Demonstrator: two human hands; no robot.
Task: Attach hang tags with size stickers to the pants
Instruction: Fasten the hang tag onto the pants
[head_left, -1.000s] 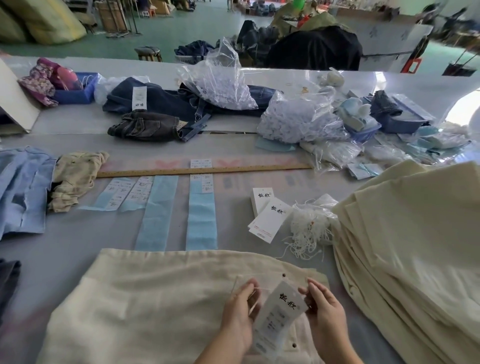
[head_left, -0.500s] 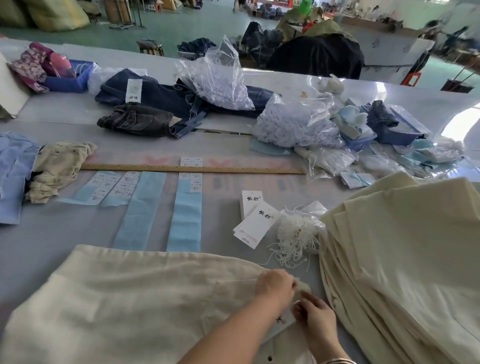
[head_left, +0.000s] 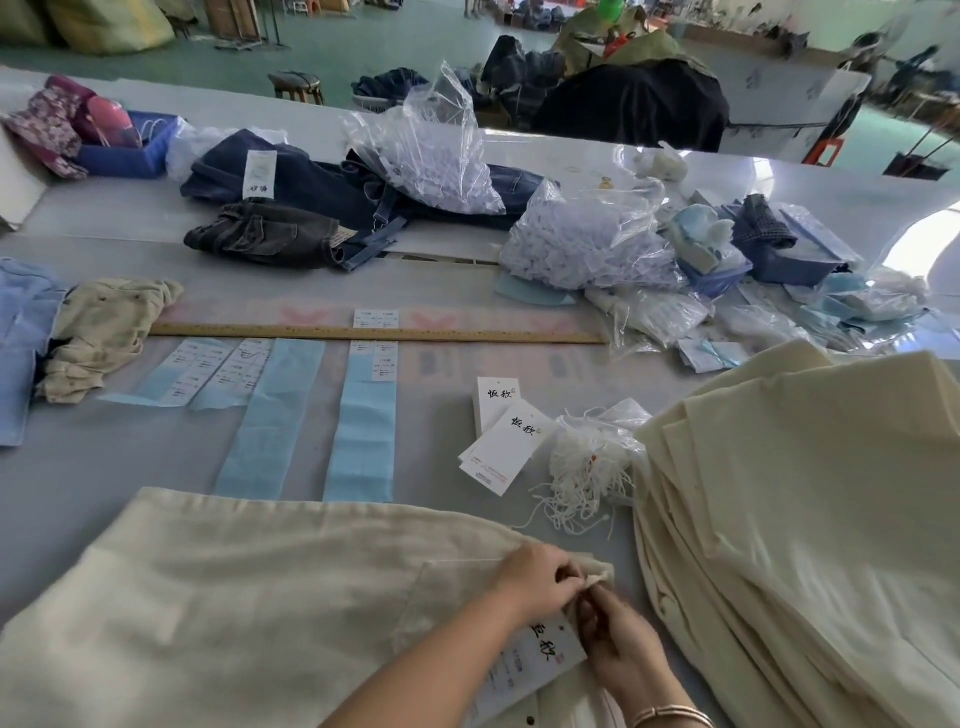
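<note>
Cream pants lie flat at the table's front edge. My left hand pinches the waistband corner at the pants' top right. My right hand touches it from below, its fingers closed at the same spot, apparently on a thin string I cannot make out. A white hang tag with black characters rests on the pants under both hands. Spare hang tags lie in a small pile mid-table, beside a bundle of white strings. Size sticker strips on blue backing lie below a ruler.
A tall stack of cream pants fills the right side. A wooden ruler crosses the middle. Dark jeans, plastic bags of white pieces, blue trays and crumpled cloth sit farther back and left.
The hang tag, held up between both hands a second ago, now lies on the pants. Both hands moved to the waistband corner and closed there.
</note>
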